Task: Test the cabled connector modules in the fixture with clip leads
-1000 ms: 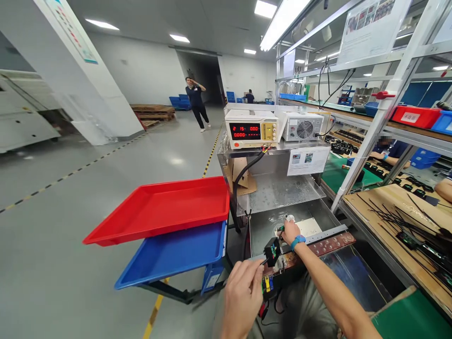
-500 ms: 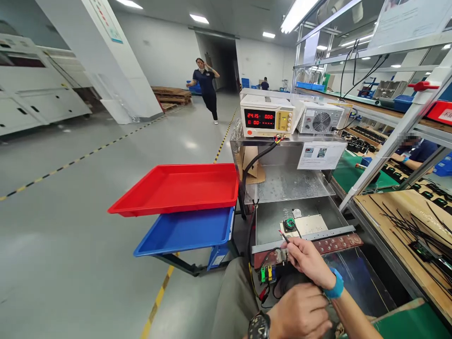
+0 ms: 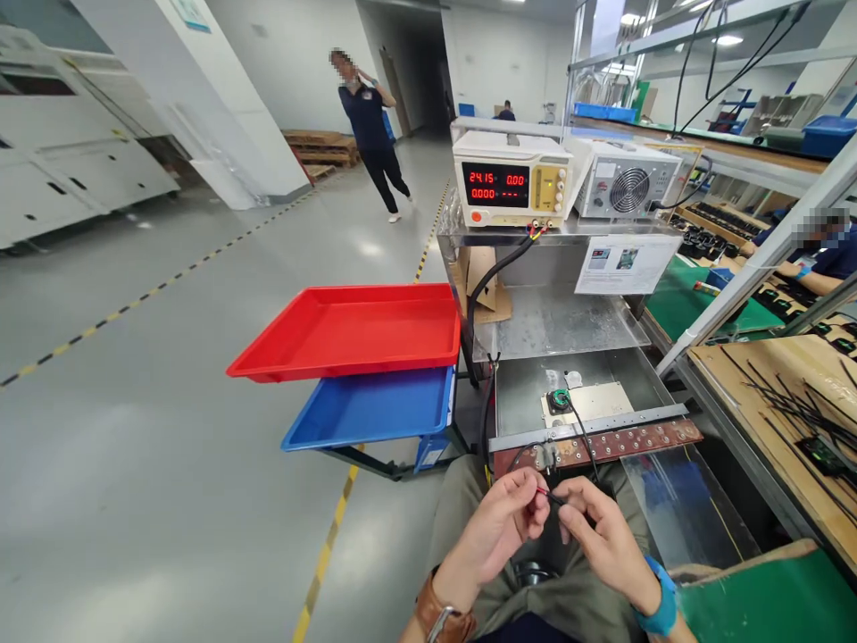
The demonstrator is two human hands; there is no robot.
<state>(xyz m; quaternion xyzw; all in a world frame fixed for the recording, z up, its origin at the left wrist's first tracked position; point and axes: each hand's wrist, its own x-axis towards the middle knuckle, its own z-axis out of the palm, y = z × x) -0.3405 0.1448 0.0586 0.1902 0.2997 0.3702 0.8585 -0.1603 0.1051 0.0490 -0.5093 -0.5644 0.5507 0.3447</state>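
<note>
Between both grips, above the lap: red wire end (image 3: 541, 490), pinched by left hand (image 3: 499, 527) fingertips and right hand (image 3: 599, 536) fingertips. Just beyond the grip: brown terminal strip (image 3: 622, 441). Farther beyond: green-ringed component (image 3: 558, 399) on steel counter (image 3: 519, 406); power supply (image 3: 512, 181) above, display lit.

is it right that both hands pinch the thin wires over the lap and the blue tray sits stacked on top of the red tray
Not quite. The head view shows the red tray on top, with the blue tray beneath it. The left hand and right hand do pinch the thin wires over the lap.
</note>
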